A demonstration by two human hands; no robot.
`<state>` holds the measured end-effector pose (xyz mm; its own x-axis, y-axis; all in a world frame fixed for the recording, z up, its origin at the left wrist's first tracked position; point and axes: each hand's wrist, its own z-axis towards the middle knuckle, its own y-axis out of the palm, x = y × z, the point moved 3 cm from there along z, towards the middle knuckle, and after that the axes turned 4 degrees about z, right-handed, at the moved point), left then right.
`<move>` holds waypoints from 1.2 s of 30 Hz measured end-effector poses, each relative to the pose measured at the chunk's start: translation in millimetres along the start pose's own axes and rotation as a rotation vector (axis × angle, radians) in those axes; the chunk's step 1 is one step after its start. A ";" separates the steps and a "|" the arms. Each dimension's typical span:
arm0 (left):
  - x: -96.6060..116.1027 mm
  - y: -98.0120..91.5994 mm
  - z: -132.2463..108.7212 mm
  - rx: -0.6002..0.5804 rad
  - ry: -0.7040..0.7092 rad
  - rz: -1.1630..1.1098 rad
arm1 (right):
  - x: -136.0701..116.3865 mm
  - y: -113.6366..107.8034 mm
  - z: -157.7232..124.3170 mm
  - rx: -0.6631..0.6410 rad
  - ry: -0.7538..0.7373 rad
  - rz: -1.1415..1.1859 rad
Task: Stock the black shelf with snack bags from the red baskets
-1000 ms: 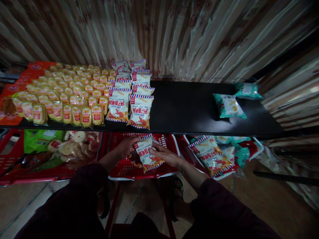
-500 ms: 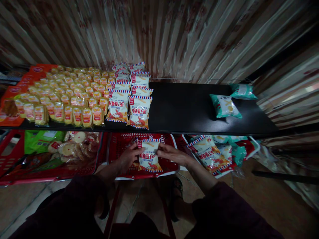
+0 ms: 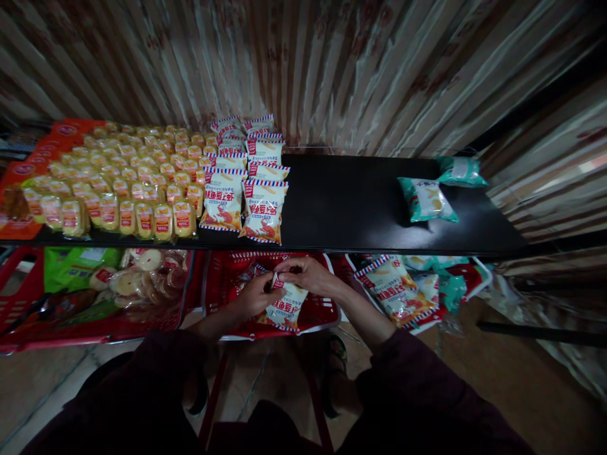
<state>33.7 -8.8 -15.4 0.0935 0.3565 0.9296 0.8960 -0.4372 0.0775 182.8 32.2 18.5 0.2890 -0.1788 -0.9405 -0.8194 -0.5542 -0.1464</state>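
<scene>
A white and orange snack bag [image 3: 287, 306] with a striped edge is held tilted over the middle red basket [image 3: 327, 309]. My left hand [image 3: 253, 296] is closed on its upper left side. At its top left corner, the fingers of my right hand [image 3: 310, 276] pinch the striped edge, close to my left fingertips. Part of the bag's top is covered by my hands. Behind it, on the black shelf [image 3: 341, 208], matching snack bags [image 3: 263, 212] stand in two columns.
Rows of small wrapped cakes [image 3: 145, 218] and an orange package [image 3: 23, 170] fill the shelf's left. Two green chip bags [image 3: 429, 199] lie at its right. A left basket [image 3: 118, 332] holds wrapped biscuits [image 3: 152, 278]; a right basket [image 3: 484, 275] holds more snack bags [image 3: 391, 291].
My right hand has moved from the bag's right edge left to its top left corner. The bag has tilted, and my left hand has shifted slightly toward the right.
</scene>
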 end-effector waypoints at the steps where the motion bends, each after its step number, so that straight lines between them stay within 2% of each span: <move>1: 0.6 -0.9 -0.4 0.001 -0.004 0.012 | -0.4 0.3 0.4 -0.006 -0.009 -0.013; 5: 3.2 -2.7 -2.3 0.002 -0.014 0.018 | -4.8 1.6 0.3 0.005 -0.055 -0.105; 11: 5.3 -0.1 -3.0 0.007 -0.001 -0.004 | -17.9 0.9 -4.5 0.050 -0.094 -0.397; 17: 20.0 1.7 -1.9 0.004 0.035 -0.041 | -33.3 -1.9 -10.8 0.276 -0.295 -0.632; 19: 24.2 1.1 -1.9 0.021 0.044 -0.052 | -35.0 -6.3 -12.9 0.346 -0.283 -0.595; 21: 25.0 1.4 -2.2 0.024 0.036 -0.083 | -32.9 -13.7 -15.2 0.352 -0.216 -0.439; 25: 18.8 1.5 -2.8 0.085 0.007 -0.155 | -20.8 -32.4 -24.9 0.229 -0.037 -0.070; 29: 14.0 2.0 -2.1 0.151 -0.017 -0.186 | -10.7 -43.9 -37.6 0.125 0.028 -0.013; 31: 15.7 4.4 -1.7 0.150 -0.015 -0.190 | -9.5 -46.7 -41.6 0.183 0.012 -0.042; 36: 32.0 15.4 -1.1 0.100 0.035 -0.187 | -18.6 -51.7 -51.7 0.511 -0.066 -0.041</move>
<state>50.0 -5.0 15.9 -0.0922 0.3945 0.9143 0.9351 -0.2813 0.2156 245.4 22.1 59.4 0.3075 -0.1043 -0.9458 -0.9501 -0.0883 -0.2991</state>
